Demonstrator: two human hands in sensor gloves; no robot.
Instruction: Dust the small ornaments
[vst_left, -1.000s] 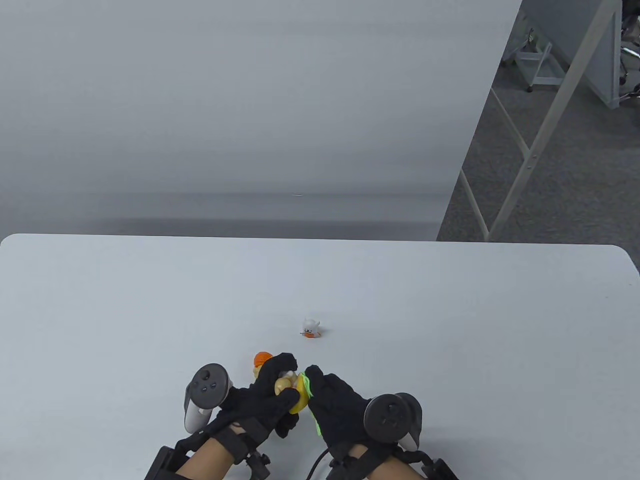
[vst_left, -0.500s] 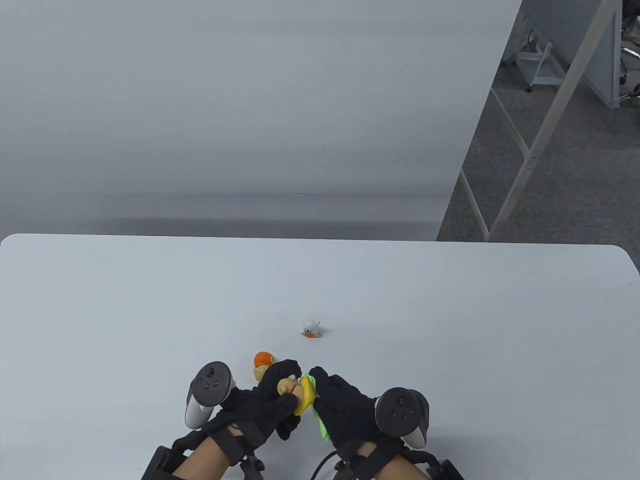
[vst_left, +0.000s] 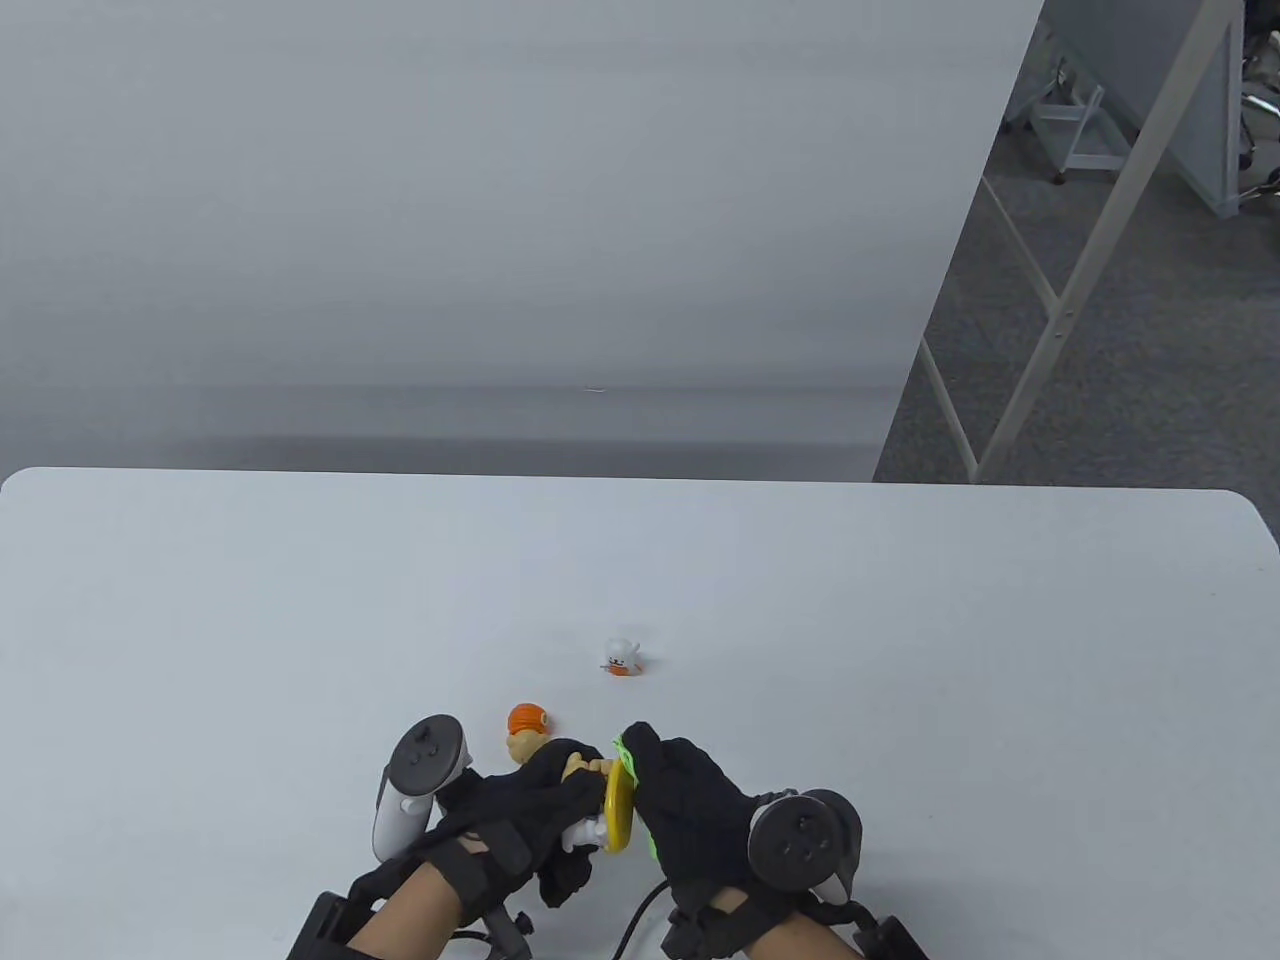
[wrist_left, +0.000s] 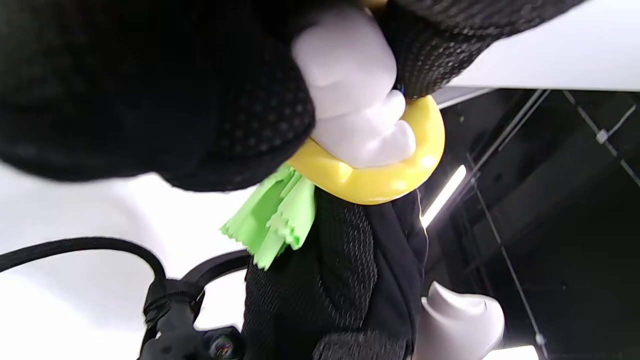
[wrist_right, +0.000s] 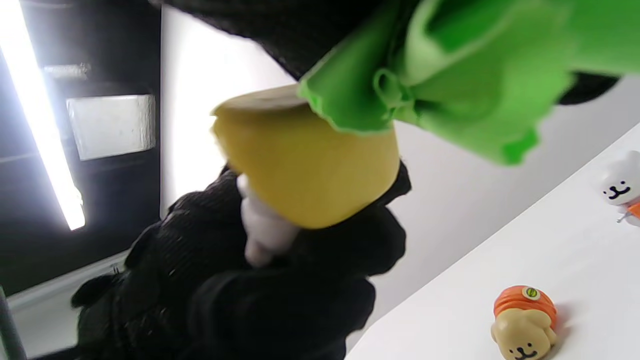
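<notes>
Tipped over since half a second back, the small white figurine on a round yellow plastic base (vst_left: 615, 822) had its disc turned edge-on to the table camera, where before the yellow face had shown broader. Both hands had sunk a touch toward the near edge too. The left hand (vst_left: 530, 805) in its black sensor glove gripped the white body of that figurine, fingers (wrist_left: 240, 100) wrapped round it (the left wrist view showed the white legs (wrist_left: 357, 100) poking out against the yellow ring). The right hand (vst_left: 690, 810), also gloved, held a bright green cloth with a pinked edge (vst_left: 632, 768) bunched in its fingers and pressed it to the yellow base; in the right wrist view the cloth (wrist_right: 450, 75) draped over the base's top rim. Both ornament and cloth sat lifted above the white table (vst_left: 900, 650). Just beyond the left hand a tan dog figurine with an orange cap (vst_left: 524, 730) lay on the table. Farther out stood a small white bear figurine with an orange foot (vst_left: 621, 656), well apart from the hands.
</notes>
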